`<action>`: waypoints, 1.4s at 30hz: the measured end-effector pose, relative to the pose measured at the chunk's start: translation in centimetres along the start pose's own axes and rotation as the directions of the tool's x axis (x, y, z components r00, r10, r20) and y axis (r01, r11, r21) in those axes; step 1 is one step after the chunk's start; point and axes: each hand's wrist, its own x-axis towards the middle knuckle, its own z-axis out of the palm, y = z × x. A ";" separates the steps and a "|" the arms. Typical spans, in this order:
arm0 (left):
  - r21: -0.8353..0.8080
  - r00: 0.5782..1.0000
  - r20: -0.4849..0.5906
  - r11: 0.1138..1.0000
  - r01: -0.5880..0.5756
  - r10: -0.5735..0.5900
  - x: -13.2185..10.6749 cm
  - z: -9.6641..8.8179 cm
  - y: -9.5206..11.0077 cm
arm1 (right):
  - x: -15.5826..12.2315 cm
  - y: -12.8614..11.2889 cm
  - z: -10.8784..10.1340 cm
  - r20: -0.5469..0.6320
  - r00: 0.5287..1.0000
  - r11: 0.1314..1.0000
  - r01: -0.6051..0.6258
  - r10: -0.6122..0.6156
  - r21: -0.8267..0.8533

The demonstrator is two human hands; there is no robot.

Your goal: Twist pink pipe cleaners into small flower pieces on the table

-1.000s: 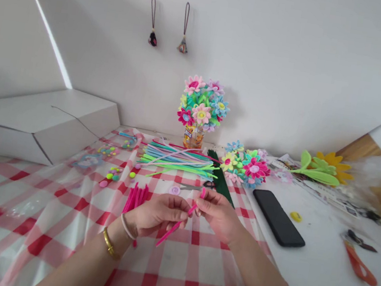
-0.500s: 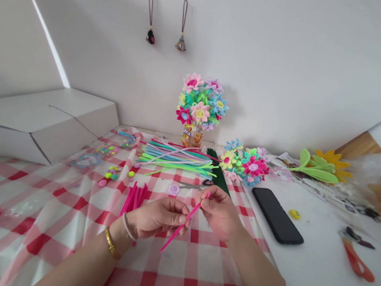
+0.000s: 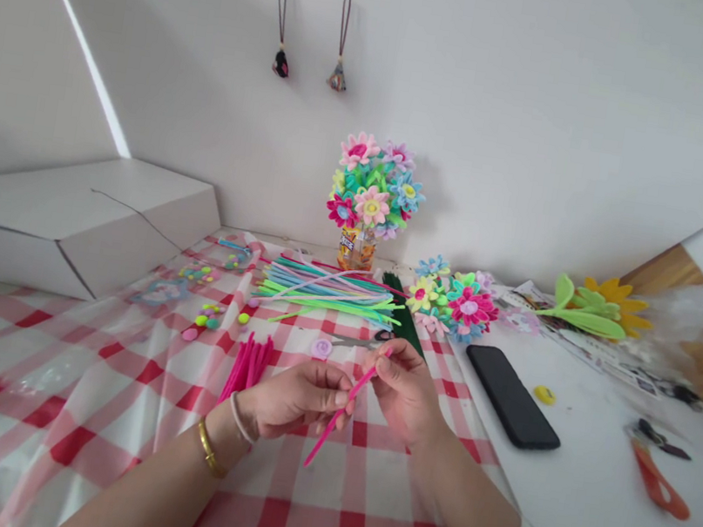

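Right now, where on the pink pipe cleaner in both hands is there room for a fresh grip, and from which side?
The free lower tail of the pink pipe cleaner, below the left hand. The right hand pinches its upper end, the left holds the middle; the tail slants down toward the person, uncovered. Come from the near side, pinching across the stem.

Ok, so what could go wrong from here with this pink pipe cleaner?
Both the left hand and the right hand pinch the pink pipe cleaner, and its lower end sticks out free; that wire tip could poke a wrist. The scissors lie just beyond the right hand, so a forward move might knock them. The loose pom-poms could roll if the cloth gets tugged.
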 end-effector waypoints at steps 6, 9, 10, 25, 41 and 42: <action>0.029 1.000 -0.009 1.000 0.009 -0.009 0.0 -0.3 -0.2 | 0.2 -0.5 -0.2 0.088 0.995 0.999 -0.045 0.042 0.029; 0.029 1.000 -0.017 1.000 0.012 -0.011 0.1 -0.3 -0.1 | 0.2 -0.5 -0.2 0.092 0.996 0.999 -0.025 0.021 0.040; 0.036 1.000 -0.013 0.999 0.018 -0.017 0.1 -0.2 -0.1 | 0.2 -0.4 -0.2 0.075 0.997 0.999 -0.007 0.005 0.037; -0.037 0.995 -0.095 0.999 0.002 -0.006 0.4 -0.4 -0.3 | 0.7 -0.5 -1.1 -0.167 0.976 0.942 0.079 -0.140 -0.327; -0.094 0.801 -0.499 0.898 -0.430 0.331 0.9 -0.7 0.4 | 0.1 -0.6 -0.2 -0.139 0.990 0.732 -0.071 -0.033 -0.678; -0.090 0.789 -0.505 0.887 -0.452 0.351 1.0 -0.7 0.4 | 0.0 -0.4 0.0 -0.108 0.994 0.725 -0.066 -0.012 -0.686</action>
